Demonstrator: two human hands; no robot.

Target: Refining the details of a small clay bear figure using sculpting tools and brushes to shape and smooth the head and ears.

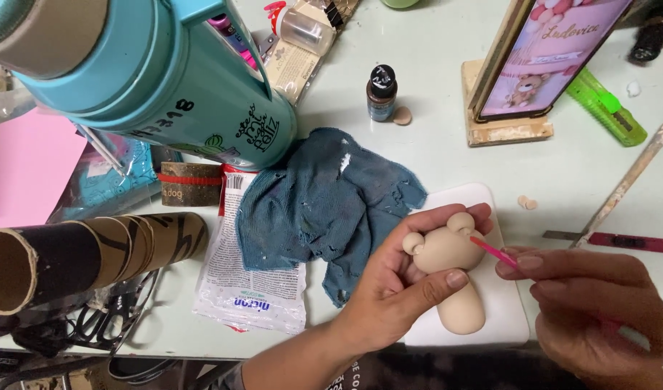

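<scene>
My left hand grips a beige clay bear figure with two round ears, its body hanging down over a white foam pad. My right hand pinches a thin pink stick tool, whose tip touches the right side of the bear's head. Both hands hover just above the pad near the table's front edge.
A crumpled blue cloth lies left of the pad, beside a white plastic packet. A big teal flask, a cardboard tube, a small brown paint bottle, a phone on a wooden stand, a green cutter and a red-handled blade surround them.
</scene>
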